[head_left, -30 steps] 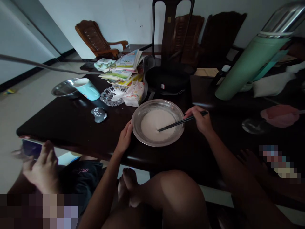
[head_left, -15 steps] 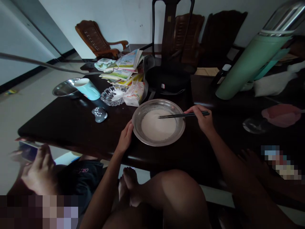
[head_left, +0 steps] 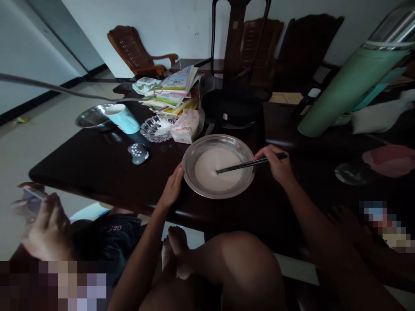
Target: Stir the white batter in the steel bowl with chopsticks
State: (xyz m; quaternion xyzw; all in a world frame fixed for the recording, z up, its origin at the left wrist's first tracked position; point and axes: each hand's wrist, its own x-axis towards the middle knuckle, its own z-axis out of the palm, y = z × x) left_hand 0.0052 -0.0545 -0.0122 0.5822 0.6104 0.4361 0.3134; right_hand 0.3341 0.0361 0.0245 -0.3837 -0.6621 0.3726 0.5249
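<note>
A metal bowl (head_left: 218,195) stands on the dark table and holds a pale, milky batter-like mixture (head_left: 223,157). My left hand (head_left: 173,185) grips the bowl's left side at the rim, some fingertips hidden against its outer wall. Over the right rim reaches my right hand (head_left: 278,163), closed round a pair of dark chopsticks (head_left: 241,166). Their tips dip into the mixture near the middle of the bowl, where the surface is slightly disturbed.
Behind the bowl are a tissue pack (head_left: 186,126), a glass dish (head_left: 157,129), booklets (head_left: 177,82) and a light-blue cup (head_left: 122,119). A tall green thermos (head_left: 348,86) stands right. At left, another person's hands (head_left: 48,229) hold a phone (head_left: 34,194).
The chopstick tips have moved toward the near side of the bowl, and the chopsticks now slant more. My left hand stays at the rim. The whole view has shifted slightly.
</note>
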